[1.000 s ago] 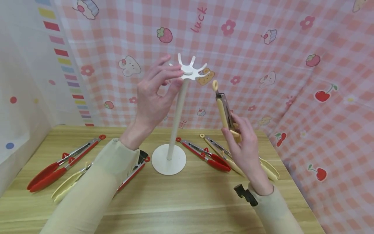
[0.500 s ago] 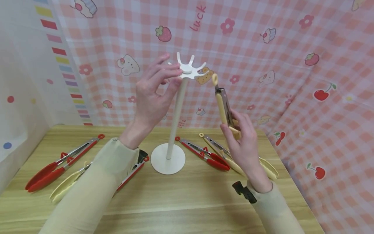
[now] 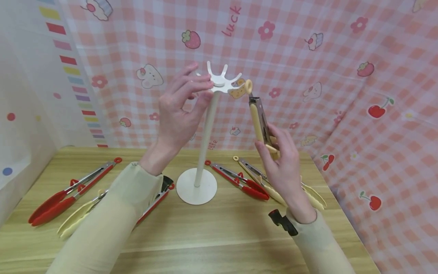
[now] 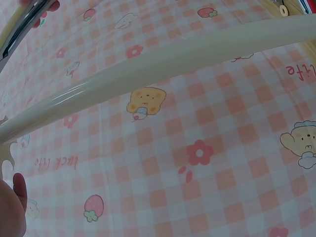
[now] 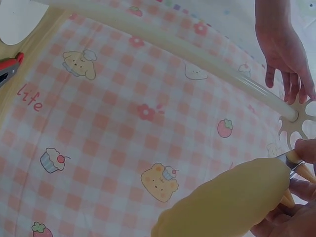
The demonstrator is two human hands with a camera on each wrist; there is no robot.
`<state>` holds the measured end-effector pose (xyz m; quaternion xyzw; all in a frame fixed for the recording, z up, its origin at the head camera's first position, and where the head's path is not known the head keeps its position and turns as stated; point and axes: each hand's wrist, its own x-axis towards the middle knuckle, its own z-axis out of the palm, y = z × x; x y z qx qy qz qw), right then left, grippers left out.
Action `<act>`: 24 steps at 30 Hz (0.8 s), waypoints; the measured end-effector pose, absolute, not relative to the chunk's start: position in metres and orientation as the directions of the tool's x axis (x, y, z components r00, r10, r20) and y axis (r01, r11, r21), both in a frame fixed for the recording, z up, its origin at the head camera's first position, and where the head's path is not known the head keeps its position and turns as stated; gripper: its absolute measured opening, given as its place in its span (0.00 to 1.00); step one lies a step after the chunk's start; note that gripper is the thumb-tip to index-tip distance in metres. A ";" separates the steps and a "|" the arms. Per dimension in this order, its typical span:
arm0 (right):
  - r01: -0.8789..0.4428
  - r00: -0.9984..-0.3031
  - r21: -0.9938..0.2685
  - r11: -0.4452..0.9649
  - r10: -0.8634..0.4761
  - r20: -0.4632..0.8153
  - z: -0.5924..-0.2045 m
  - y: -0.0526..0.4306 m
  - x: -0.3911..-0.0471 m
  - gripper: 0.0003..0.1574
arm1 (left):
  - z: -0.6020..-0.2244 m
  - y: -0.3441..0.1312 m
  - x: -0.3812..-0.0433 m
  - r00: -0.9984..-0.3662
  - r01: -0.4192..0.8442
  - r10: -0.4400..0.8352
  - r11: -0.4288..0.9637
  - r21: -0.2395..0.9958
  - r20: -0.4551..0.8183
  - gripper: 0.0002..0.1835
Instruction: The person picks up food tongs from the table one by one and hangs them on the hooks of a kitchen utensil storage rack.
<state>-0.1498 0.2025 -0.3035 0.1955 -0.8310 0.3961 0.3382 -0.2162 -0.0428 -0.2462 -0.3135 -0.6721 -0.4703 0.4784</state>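
Observation:
A white stand [image 3: 207, 140] rises upright from its round base and ends in a ring of curved hooks [image 3: 222, 82]. My left hand [image 3: 179, 110] pinches the left edge of that hook ring, fingers above and thumb below. To the right, my right hand [image 3: 285, 163] grips yellow tongs [image 3: 256, 118] around their middle, with the ring loop [image 3: 248, 86] pointing up beside the right-hand hooks. The tongs' yellow silicone head [image 5: 227, 197] points away from the hooks in the right wrist view. In the left wrist view the pole [image 4: 148, 64] crosses the picture, the tongs [image 4: 22, 24] at upper left.
On the wooden table [image 3: 205, 236] lie red tongs [image 3: 68, 198] at left, with yellow tongs [image 3: 80, 215] and more red tongs [image 3: 154, 205] partly behind my left sleeve. Right of the base [image 3: 196, 196] are red tongs [image 3: 239, 180] and yellow tongs [image 3: 313, 194]. Checked cloth hangs behind.
My right hand has lifted the yellow tongs slightly and brought them left, so the ring loop is nearer the hooks. My left hand stays on the stand's top.

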 end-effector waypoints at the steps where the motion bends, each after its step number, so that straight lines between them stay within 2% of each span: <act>1: -0.589 -0.698 -0.528 0.612 -0.056 0.714 -0.303 0.202 -0.150 0.29 | -0.246 -0.043 -0.216 -0.345 0.872 -0.027 0.362 0.331 0.938 0.33; 24: -0.592 -0.705 -0.530 0.607 -0.072 0.706 -0.300 0.197 -0.151 0.28 | -0.246 -0.042 -0.216 -0.344 0.870 -0.033 0.365 0.332 0.938 0.34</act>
